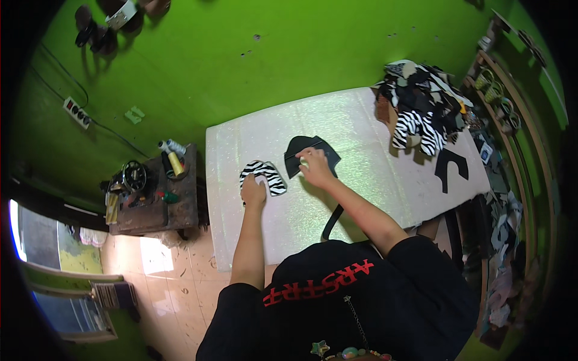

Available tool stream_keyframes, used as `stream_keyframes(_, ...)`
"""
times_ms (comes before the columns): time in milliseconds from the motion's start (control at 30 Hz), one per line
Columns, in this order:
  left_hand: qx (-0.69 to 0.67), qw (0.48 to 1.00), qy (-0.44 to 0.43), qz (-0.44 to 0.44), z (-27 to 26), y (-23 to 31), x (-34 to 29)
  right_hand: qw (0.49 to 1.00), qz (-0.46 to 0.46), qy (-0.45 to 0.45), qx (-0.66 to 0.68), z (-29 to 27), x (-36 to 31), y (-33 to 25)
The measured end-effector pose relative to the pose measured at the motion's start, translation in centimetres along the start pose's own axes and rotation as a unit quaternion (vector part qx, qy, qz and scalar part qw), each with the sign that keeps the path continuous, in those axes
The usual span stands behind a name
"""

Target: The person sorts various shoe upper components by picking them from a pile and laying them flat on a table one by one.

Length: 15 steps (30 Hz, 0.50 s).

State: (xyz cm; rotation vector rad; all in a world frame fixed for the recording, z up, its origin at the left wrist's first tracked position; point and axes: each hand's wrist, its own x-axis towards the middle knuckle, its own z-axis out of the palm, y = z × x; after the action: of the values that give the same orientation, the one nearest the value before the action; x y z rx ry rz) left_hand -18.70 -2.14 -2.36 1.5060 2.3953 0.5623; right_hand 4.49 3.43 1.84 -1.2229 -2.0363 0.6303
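A zebra-print cut piece point(274, 178) with a curved edge lies on the white-topped table, left of the middle. My left hand point(254, 191) is closed on its near edge, thumb and fingers over the material. Just to the right is a flat black cut piece point(303, 144), leather-like, with angled edges. Above it, my right hand point(317, 170) has its fingers bent and drawn together, touching or nearly touching its surface. Whatever may be between those fingertips is too small to make out.
A heap of black, white and zebra scraps point(415, 90) covers the table's far right corner. A U-shaped black piece point(450, 168) lies near it. On the left stands a sewing machine point(133, 177) beside thread cones point(174, 162). Wooden racks point(512, 108) line the right wall.
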Motion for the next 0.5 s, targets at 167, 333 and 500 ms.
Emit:
stream_keyframes(167,-0.036,0.996,0.07,0.048,1.5,6.6,-2.3,0.987,0.074,0.145,-0.014,-8.3,-0.4,4.9)
stream_keyframes(333,-0.11,0.982,0.073,0.136,3.8,15.9,-5.0,0.961,0.094,0.253,-0.055,-16.0,-0.6,9.0)
stream_keyframes(500,-0.158,0.964,0.048,0.207,6.6,25.3,-6.9,0.94,0.144,0.294,-0.096,-24.6,-0.5,13.0)
